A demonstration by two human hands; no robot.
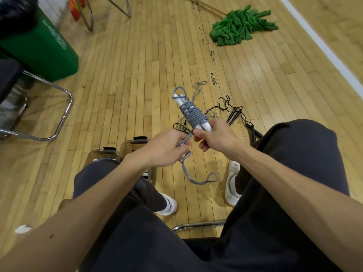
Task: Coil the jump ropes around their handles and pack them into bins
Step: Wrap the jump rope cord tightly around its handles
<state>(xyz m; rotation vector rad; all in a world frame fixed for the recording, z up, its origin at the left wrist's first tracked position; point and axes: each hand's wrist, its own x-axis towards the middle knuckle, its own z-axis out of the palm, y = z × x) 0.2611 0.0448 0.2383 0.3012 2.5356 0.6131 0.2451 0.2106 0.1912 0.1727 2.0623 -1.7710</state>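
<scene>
Forearms (98, 203) extended, left hand (163, 148) pinches rope (193, 114), right hand (218, 138) grips handles (205, 126).

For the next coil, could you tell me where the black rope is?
Head view: the black rope lies tangled on the floor beyond the right hand.

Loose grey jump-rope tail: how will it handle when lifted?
Likely floppy: the grey cord tail droops from the left hand in kinked loops. Probably light, dangling freely. Loops may snag while the right hand grips the white plastic handles.

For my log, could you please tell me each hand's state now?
The left hand pinches the grey rope.
The right hand grips the white handles.
</scene>
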